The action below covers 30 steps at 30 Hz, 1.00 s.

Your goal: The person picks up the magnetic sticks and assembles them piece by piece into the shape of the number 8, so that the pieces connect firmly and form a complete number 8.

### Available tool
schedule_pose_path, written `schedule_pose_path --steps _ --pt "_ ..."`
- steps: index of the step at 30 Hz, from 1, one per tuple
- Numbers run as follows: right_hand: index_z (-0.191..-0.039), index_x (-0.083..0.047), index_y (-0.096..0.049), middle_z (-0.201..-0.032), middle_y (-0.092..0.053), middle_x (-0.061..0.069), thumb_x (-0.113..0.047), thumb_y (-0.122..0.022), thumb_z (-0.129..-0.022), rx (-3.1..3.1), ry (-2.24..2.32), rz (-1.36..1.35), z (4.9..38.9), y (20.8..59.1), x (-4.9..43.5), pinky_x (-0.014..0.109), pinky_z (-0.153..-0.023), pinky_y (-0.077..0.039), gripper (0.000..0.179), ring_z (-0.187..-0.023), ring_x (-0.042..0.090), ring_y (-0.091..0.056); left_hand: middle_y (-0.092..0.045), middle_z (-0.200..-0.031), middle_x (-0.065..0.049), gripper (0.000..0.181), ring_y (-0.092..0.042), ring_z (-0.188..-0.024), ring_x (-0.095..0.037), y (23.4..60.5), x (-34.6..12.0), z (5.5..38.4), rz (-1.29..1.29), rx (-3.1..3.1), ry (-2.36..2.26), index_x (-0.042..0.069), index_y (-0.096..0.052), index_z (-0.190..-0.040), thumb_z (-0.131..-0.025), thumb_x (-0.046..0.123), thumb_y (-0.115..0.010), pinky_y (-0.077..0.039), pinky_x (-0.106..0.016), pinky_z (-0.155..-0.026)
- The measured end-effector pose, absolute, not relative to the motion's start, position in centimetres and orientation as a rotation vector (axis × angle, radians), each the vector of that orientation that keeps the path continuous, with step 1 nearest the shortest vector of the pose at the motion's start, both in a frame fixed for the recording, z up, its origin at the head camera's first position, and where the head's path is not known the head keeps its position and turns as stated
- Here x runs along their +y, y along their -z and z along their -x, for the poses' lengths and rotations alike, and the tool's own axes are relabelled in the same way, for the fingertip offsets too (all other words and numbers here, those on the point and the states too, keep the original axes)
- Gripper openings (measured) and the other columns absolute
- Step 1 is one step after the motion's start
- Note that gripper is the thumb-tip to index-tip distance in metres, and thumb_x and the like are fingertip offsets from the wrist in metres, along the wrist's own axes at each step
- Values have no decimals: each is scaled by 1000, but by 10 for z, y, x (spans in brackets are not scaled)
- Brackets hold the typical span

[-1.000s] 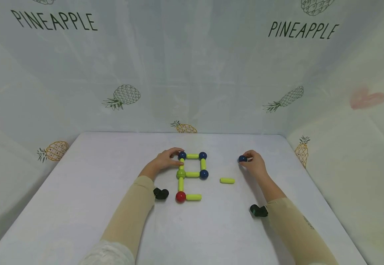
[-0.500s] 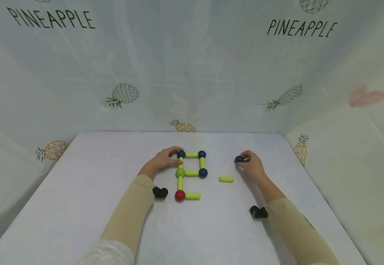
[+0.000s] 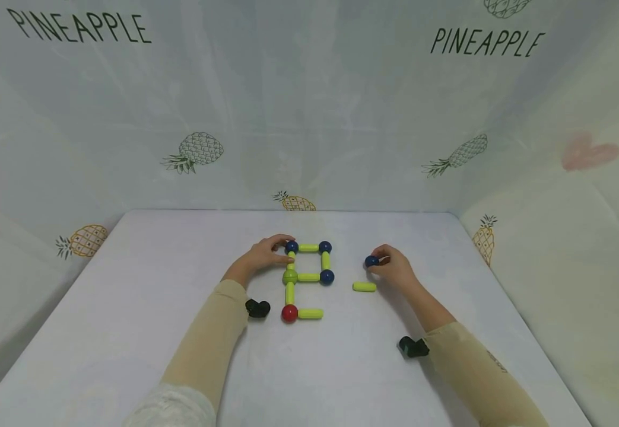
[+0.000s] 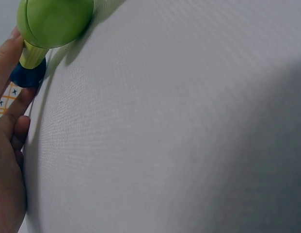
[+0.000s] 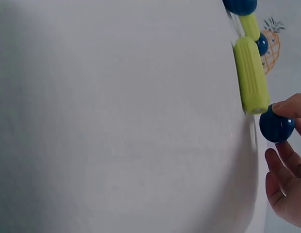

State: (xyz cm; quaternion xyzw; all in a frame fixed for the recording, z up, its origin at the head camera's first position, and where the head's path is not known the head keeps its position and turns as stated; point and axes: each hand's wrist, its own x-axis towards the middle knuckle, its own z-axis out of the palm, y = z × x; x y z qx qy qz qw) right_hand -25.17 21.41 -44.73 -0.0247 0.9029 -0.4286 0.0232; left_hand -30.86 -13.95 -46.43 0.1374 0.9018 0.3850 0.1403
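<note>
In the head view, yellow-green rods and balls form a square with a leg below it. My left hand (image 3: 264,253) is at the far left corner, its fingers round a blue ball (image 3: 291,247) and its thumb by the rod below (image 3: 291,260). The left wrist view has the green ball (image 4: 55,22) close up, with that blue ball (image 4: 29,74) behind. My right hand (image 3: 394,267) pinches another blue ball (image 3: 371,261) between thumb and fingers, right of the square. A loose yellow-green rod (image 3: 364,287) lies just nearer than this ball.
A red ball (image 3: 289,313) ends the leg, with a rod (image 3: 310,314) pointing right from it. Black wrist-worn devices (image 3: 258,308) sit by both sleeves. A pineapple-print cloth (image 3: 309,118) hangs behind the white table (image 3: 127,332).
My right hand has moved left and slightly nearer with its blue ball, toward the loose rod. The left hand stays at the square's corner; the head view has shifted a little.
</note>
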Motion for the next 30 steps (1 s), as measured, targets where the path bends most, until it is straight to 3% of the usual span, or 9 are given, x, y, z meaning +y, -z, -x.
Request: schedule_pose_path --steps 21,30 --pt "-109 -5 -62 -111 -62 10 -9 -77 -82 2751 1315 191 235 439 186 41 -83 -50 31 -103 29 -57 -52 -141 -4 63 -42 -129 -30 462 -138 306 -375 2602 -1105 27 -49 -141 -85 37 -76 -28 -53 -109" --pt "-106 -6 -63 -108 -63 8 -6 -78 -79 2746 1304 258 223 433 175 38 -78 -51 31 -100 27 -57 -52 -140 -4 63 -42 -129 -30 463 -139 308 -382 2604 -1098 27 -49 -141 -85 38 -76 -27 -54 -109"
